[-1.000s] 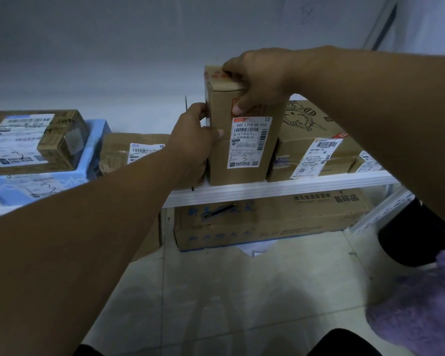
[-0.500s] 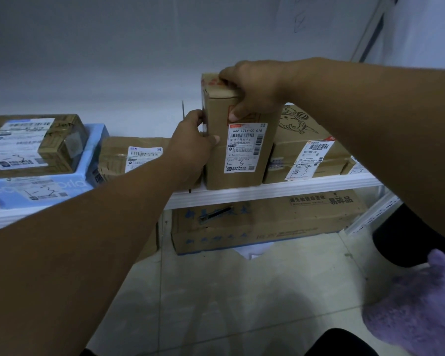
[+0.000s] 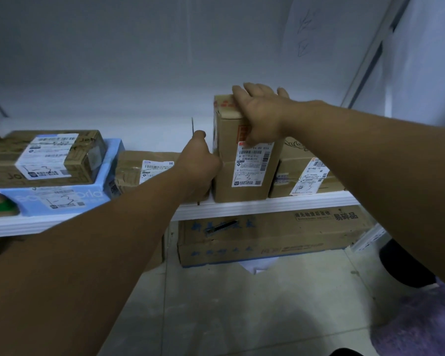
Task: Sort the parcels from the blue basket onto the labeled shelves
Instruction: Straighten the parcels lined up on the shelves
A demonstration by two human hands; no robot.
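Flanking the upright parcel [image 3: 244,160], two cartons [image 3: 293,163] share the shelf [image 3: 267,204].

The left arm [image 3: 75,265] and the right arm [image 3: 383,160] are bare along all of their visible length, and so are the left hand [image 3: 198,160] and the right hand [image 3: 261,111]. Fuzzy purple fabric [image 3: 419,319] fills the lower right corner, soft and plush; whether it is worn cannot be told. A dark patch [image 3: 344,352] at the bottom edge is too cropped to identify.
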